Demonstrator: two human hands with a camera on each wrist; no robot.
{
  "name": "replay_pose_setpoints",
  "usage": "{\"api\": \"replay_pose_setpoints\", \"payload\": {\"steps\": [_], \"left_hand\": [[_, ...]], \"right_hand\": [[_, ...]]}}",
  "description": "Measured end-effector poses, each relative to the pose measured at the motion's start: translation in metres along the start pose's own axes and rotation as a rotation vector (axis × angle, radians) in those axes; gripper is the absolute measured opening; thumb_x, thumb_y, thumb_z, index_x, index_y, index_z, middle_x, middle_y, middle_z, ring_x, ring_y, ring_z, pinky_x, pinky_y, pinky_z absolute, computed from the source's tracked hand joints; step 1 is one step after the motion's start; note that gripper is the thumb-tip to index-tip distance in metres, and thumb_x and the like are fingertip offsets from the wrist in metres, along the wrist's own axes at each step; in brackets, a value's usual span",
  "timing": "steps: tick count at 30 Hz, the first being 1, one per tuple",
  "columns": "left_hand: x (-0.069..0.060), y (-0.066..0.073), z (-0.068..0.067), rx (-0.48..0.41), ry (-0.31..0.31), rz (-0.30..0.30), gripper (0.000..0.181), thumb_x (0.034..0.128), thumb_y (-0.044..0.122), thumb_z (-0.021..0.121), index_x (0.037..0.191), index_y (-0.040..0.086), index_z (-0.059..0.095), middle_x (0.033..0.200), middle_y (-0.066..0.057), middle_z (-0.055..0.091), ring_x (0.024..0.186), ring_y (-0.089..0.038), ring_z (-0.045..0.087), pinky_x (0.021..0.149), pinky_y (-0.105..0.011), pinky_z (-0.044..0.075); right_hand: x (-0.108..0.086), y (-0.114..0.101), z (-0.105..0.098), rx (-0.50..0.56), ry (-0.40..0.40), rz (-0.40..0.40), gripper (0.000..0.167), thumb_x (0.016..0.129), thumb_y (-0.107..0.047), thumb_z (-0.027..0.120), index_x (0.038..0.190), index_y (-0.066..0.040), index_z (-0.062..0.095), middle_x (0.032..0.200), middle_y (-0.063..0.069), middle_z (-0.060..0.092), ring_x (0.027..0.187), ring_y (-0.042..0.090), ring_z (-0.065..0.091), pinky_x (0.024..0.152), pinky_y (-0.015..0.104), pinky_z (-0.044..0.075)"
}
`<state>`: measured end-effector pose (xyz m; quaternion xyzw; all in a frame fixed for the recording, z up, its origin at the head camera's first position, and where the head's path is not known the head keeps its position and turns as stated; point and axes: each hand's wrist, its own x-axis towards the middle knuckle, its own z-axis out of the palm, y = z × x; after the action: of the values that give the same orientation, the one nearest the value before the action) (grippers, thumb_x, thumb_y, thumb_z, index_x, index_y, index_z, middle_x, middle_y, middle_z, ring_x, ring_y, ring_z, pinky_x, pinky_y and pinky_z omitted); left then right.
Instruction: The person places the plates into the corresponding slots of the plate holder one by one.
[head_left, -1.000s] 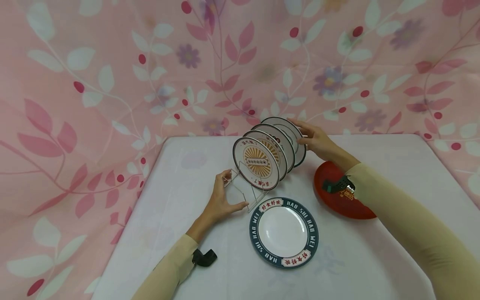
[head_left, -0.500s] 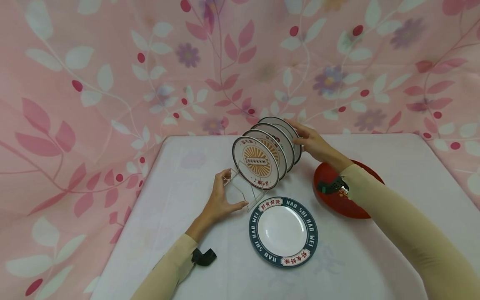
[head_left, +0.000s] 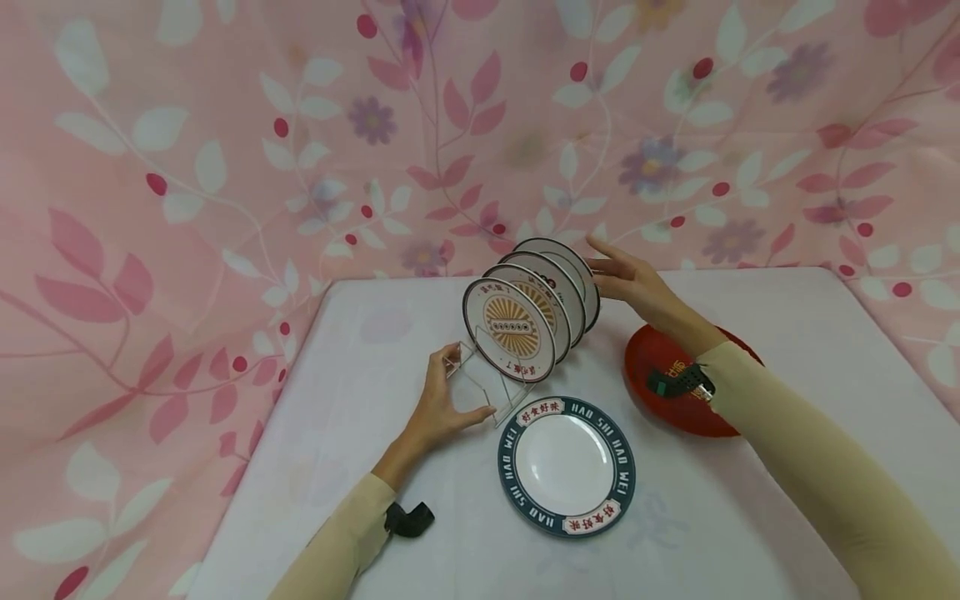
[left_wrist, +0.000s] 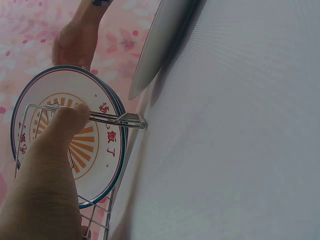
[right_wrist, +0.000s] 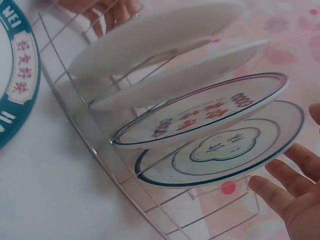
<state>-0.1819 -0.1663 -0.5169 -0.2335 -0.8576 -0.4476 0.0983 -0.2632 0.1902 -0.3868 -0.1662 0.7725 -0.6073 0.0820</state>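
Several white dark-rimmed plates (head_left: 513, 329) stand on edge, tilted, in a wire dish rack (right_wrist: 95, 151). My left hand (head_left: 438, 404) grips the near-left end of the rack, thumb and fingers on its wires. Behind the rearmost plate (right_wrist: 225, 145), my right hand (head_left: 637, 292) stands with its fingers loosely extended. Its fingertips (right_wrist: 257, 184) lie at that plate's rim; whether they touch it I cannot tell. The left wrist view shows the front plate (left_wrist: 87, 185) with an orange sunburst and red characters.
A white plate (head_left: 564, 463) with a dark blue lettered rim lies flat in front of the rack. To the right, a red plate (head_left: 705, 421) lies partly under my right forearm. A pink floral cloth (head_left: 300, 150) hangs behind the white table (head_left: 360, 350).
The rearmost plate has shifted left, closer to the others in the rack. My right hand has let go of it and its fingers have spread. The left hand keeps its grip.
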Motion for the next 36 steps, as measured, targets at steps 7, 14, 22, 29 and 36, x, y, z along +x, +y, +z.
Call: {"api": "replay_pose_setpoints", "payload": {"steps": [7, 14, 22, 29, 36], "left_hand": [[0.003, 0.002, 0.002, -0.002, -0.014, -0.013, 0.115, 0.0649, 0.039, 0.089, 0.151, 0.011, 0.018, 0.143, -0.016, 0.035, 0.135, -0.024, 0.037, 0.115, -0.046, 0.033], [0.004, 0.002, 0.001, 0.007, -0.011, 0.004, 0.114, 0.0653, 0.039, 0.089, 0.150, 0.008, 0.019, 0.142, -0.019, 0.036, 0.132, -0.028, 0.040, 0.113, -0.048, 0.035], [0.005, 0.001, 0.001, -0.005, -0.004, 0.015, 0.115, 0.0649, 0.039, 0.090, 0.150, 0.006, 0.020, 0.141, -0.022, 0.037, 0.130, -0.028, 0.040, 0.113, -0.048, 0.035], [0.002, 0.002, 0.000, -0.013, -0.011, 0.001, 0.115, 0.0646, 0.037, 0.090, 0.150, 0.010, 0.019, 0.141, -0.024, 0.036, 0.130, -0.032, 0.040, 0.114, -0.047, 0.034], [0.001, 0.001, 0.000, -0.022, 0.002, 0.016, 0.115, 0.0639, 0.036, 0.091, 0.149, 0.003, 0.021, 0.140, -0.023, 0.037, 0.130, -0.033, 0.041, 0.113, -0.048, 0.034]], "right_hand": [[-0.062, 0.018, -0.009, 0.086, -0.055, -0.110, 0.057, 0.103, -0.010, 0.046, 0.156, -0.020, 0.027, 0.151, 0.016, 0.042, 0.130, 0.008, 0.052, 0.097, 0.023, 0.050], [-0.125, 0.048, 0.025, 0.087, -0.129, -0.025, 0.056, 0.102, -0.007, 0.046, 0.155, -0.014, 0.029, 0.149, 0.021, 0.044, 0.127, 0.006, 0.055, 0.097, 0.028, 0.051], [-0.153, 0.071, 0.058, 0.102, -0.148, -0.025, 0.057, 0.099, -0.006, 0.051, 0.150, 0.004, 0.029, 0.147, 0.029, 0.041, 0.127, 0.004, 0.054, 0.099, 0.015, 0.045], [-0.157, 0.083, 0.066, 0.066, -0.135, 0.055, 0.058, 0.098, -0.007, 0.054, 0.150, 0.000, 0.033, 0.149, 0.025, 0.041, 0.127, -0.008, 0.048, 0.099, 0.011, 0.042], [-0.158, 0.087, 0.069, 0.045, -0.117, 0.090, 0.058, 0.098, -0.012, 0.058, 0.150, -0.002, 0.035, 0.149, 0.020, 0.044, 0.126, -0.011, 0.048, 0.098, 0.010, 0.041]]}}
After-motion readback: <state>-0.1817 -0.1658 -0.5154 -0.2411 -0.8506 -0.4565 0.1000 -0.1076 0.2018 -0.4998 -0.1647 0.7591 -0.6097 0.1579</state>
